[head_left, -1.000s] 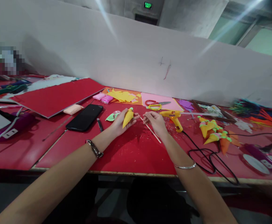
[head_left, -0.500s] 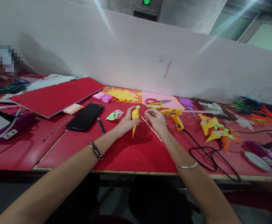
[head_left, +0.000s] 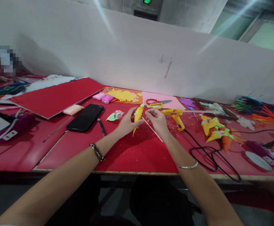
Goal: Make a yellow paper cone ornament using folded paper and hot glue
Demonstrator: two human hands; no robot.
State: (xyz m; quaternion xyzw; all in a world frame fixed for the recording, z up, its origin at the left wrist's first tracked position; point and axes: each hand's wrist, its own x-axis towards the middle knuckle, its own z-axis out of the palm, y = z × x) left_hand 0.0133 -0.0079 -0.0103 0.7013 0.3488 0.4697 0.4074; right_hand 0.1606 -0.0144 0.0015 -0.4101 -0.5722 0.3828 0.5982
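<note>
A small yellow cone point(head_left: 138, 115) with green bits at its upper end is gripped by my left hand point(head_left: 127, 123), its point hanging down. Close on the right, my right hand point(head_left: 156, 121) has its thumb and fingertips pinched together; whatever they hold, if anything, is too small to make out. Beneath and between the hands, a thin pale stick point(head_left: 153, 131) lies slanted on the red table point(head_left: 137, 157). Just right of my right hand lies a yellow glue gun point(head_left: 176, 117) with a lit orange light.
Scissors point(head_left: 159, 103) and yellow paper scraps point(head_left: 122, 95) lie behind the hands. Left are a pen point(head_left: 101, 127), a black phone point(head_left: 86, 118) and a green clay packet point(head_left: 115, 115). Right are yellow and orange cones point(head_left: 215, 128), a looping black cord point(head_left: 204, 149) and a purple power strip point(head_left: 266, 153).
The yellow cone has tilted and turned in my left hand, its top leaning right and another green bit showing. My left thumb has moved across it. My right hand remains pinched.
</note>
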